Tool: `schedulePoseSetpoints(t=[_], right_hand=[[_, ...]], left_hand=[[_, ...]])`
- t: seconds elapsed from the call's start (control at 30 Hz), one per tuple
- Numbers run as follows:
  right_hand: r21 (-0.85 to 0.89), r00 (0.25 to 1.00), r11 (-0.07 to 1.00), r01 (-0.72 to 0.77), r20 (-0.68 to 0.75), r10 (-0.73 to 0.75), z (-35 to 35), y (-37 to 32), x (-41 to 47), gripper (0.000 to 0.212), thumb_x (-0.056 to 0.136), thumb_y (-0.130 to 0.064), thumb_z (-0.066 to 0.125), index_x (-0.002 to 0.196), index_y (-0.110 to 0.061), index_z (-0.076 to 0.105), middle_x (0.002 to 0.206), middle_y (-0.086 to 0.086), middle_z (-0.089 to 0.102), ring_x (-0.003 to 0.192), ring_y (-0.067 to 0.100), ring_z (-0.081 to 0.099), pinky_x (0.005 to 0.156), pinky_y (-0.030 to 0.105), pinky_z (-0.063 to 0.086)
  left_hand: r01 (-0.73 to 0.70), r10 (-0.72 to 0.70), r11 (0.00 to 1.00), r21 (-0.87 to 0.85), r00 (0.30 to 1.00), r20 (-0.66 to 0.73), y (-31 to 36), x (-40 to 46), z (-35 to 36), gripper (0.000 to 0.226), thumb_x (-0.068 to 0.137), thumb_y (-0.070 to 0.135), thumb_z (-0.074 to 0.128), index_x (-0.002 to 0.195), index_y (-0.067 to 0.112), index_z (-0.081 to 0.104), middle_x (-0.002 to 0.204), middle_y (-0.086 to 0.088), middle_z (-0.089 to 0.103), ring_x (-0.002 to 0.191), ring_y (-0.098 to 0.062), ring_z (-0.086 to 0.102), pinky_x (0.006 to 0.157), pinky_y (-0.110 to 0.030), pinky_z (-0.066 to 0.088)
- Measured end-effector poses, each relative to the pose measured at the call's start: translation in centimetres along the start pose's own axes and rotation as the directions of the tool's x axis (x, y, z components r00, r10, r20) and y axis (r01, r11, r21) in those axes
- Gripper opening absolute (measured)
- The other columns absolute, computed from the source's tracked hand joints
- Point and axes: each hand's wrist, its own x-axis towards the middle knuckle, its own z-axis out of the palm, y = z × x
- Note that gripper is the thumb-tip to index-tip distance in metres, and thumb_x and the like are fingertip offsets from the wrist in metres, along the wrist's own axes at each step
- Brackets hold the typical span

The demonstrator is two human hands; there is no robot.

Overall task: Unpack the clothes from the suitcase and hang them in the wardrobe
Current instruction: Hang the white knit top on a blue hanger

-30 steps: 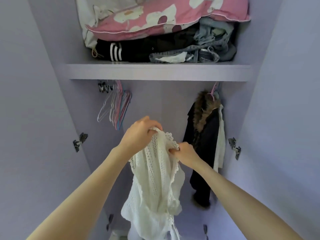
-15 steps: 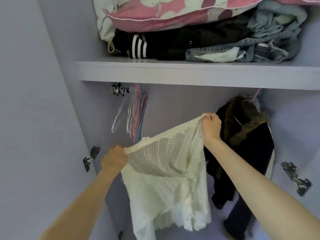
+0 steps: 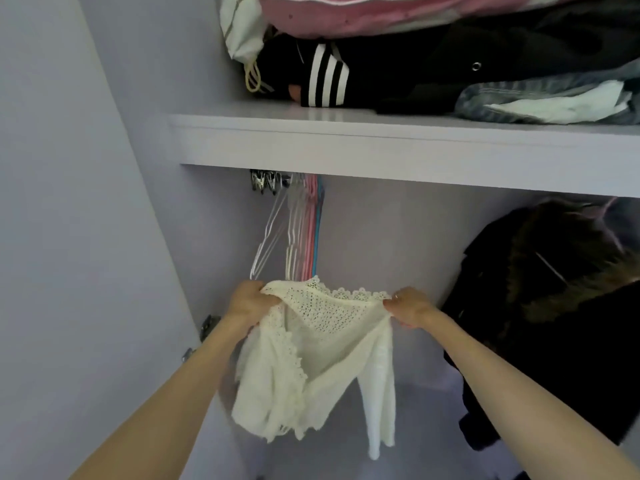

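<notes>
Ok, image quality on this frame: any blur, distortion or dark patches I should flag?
Head view: wide-angle bending curves the shelf edge and the wardrobe wall; the white lace top between left hand and right hand is fairly sharp, its lower hem slightly smeared; the dark coat sits in shadow with little detail; light is soft, no glare.

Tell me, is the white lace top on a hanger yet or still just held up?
Not on a hanger: the left hand and right hand grip the white lace top at its upper corners, spread between them.

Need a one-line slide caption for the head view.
Both hands, left and right, hold a white lace top below empty hangers.
</notes>
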Motion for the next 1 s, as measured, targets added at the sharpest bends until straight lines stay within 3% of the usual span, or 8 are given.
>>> schedulePoseSetpoints(t=[0.07, 0.13, 0.3, 0.47, 0.67, 0.73, 0.87, 1.0], right_hand=[[-0.031, 0.998, 1.000, 0.002, 0.062, 0.000, 0.6, -1.7, 0.7, 0.025, 0.092, -0.018, 0.046, 0.069, -0.011, 0.052, 0.081, 0.008, 0.061, 0.071, 0.020, 0.058, 0.061, 0.025, 0.049], [0.005, 0.993, 1.000, 0.020, 0.112, -0.020, 1.1, -3.7, 1.4, 0.016, 0.091, -0.015, 0.048, 0.083, -0.006, 0.059, 0.090, 0.011, 0.063, 0.076, 0.021, 0.058, 0.070, 0.029, 0.052], [0.549, 0.992, 0.834, 0.047, 0.076, -0.105, 1.6, -9.6, 3.0, 0.036, 0.099, -0.025, 0.043, 0.122, 0.001, 0.053, 0.117, 0.018, 0.062, 0.103, 0.029, 0.062, 0.091, 0.038, 0.052], [0.751, 0.981, 0.659, 0.039, 0.097, -0.169, 1.9, -13.7, 3.8, 0.028, 0.094, -0.026, 0.055, 0.108, -0.002, 0.059, 0.088, 0.010, 0.062, 0.077, 0.019, 0.060, 0.083, 0.034, 0.055], [0.763, 0.979, 0.646, 0.024, 0.113, -0.170, 2.2, -15.3, 4.3, 0.014, 0.092, -0.013, 0.058, 0.080, -0.006, 0.053, 0.074, 0.008, 0.056, 0.064, 0.015, 0.055, 0.070, 0.029, 0.055], [0.757, 0.987, 0.651, 0.060, 0.050, -0.150, 2.2, -15.4, 4.3, 0.011, 0.095, -0.009, 0.048, 0.085, -0.007, 0.051, 0.072, 0.006, 0.052, 0.060, 0.014, 0.052, 0.058, 0.026, 0.053], [0.852, 0.997, 0.519, 0.071, -0.040, -0.070, 1.7, -14.6, 4.8, 0.020, 0.096, -0.003, 0.036, 0.080, -0.010, 0.046, 0.067, 0.005, 0.044, 0.053, 0.015, 0.041, 0.045, 0.025, 0.040], [0.830, 0.978, 0.527, 0.182, -0.207, -0.012, 0.0, -12.9, 5.1, 0.021, 0.095, -0.008, 0.038, 0.106, -0.009, 0.056, 0.071, 0.001, 0.048, 0.059, 0.011, 0.043, 0.049, 0.022, 0.038]], left_hand=[[-0.058, 0.063, 0.993, 0.102, 0.997, -0.045, 0.4, 0.4, -0.7, 0.009, 0.085, 0.008, 0.058, 0.089, 0.002, 0.065, 0.086, -0.018, 0.066, 0.079, -0.030, 0.064, 0.069, -0.044, 0.055], [-0.095, 0.107, 0.982, 0.162, 0.992, -0.069, 0.7, 0.8, -1.4, 0.010, 0.085, 0.011, 0.059, 0.084, 0.003, 0.065, 0.083, -0.018, 0.067, 0.080, -0.033, 0.066, 0.069, -0.044, 0.055], [-0.078, 0.127, 0.963, 0.258, 0.975, -0.181, 1.5, 1.0, -2.3, 0.016, 0.083, 0.018, 0.062, 0.073, 0.015, 0.050, 0.079, -0.009, 0.062, 0.081, -0.029, 0.063, 0.076, -0.040, 0.056], [-0.001, 0.061, 0.956, 0.294, 0.979, -0.196, 1.1, 0.9, -3.2, 0.031, 0.086, 0.019, 0.055, 0.058, 0.011, 0.044, 0.062, -0.004, 0.050, 0.061, -0.022, 0.051, 0.056, -0.028, 0.039], [0.090, -0.093, 0.993, -0.070, 0.994, -0.050, 1.0, 0.4, -4.0, 0.013, 0.088, 0.004, 0.057, 0.076, 0.008, 0.059, 0.083, -0.006, 0.061, 0.075, -0.014, 0.059, 0.057, -0.019, 0.054], [0.082, -0.083, 0.994, -0.072, 0.997, -0.009, 0.6, 0.4, -4.2, 0.007, 0.088, 0.011, 0.060, 0.084, 0.007, 0.064, 0.088, -0.009, 0.066, 0.080, -0.018, 0.063, 0.070, -0.026, 0.053], [0.082, -0.081, 0.997, -0.010, 0.995, 0.063, 0.3, 0.4, -4.4, 0.038, 0.081, 0.029, 0.069, 0.107, 0.001, 0.063, 0.099, -0.014, 0.069, 0.087, -0.023, 0.063, 0.075, -0.035, 0.047], [0.091, -0.101, 0.992, 0.083, 0.986, 0.135, 0.5, 0.4, -3.5, 0.018, 0.084, 0.014, 0.065, 0.100, 0.006, 0.066, 0.102, -0.011, 0.069, 0.094, -0.024, 0.066, 0.084, -0.035, 0.054]])
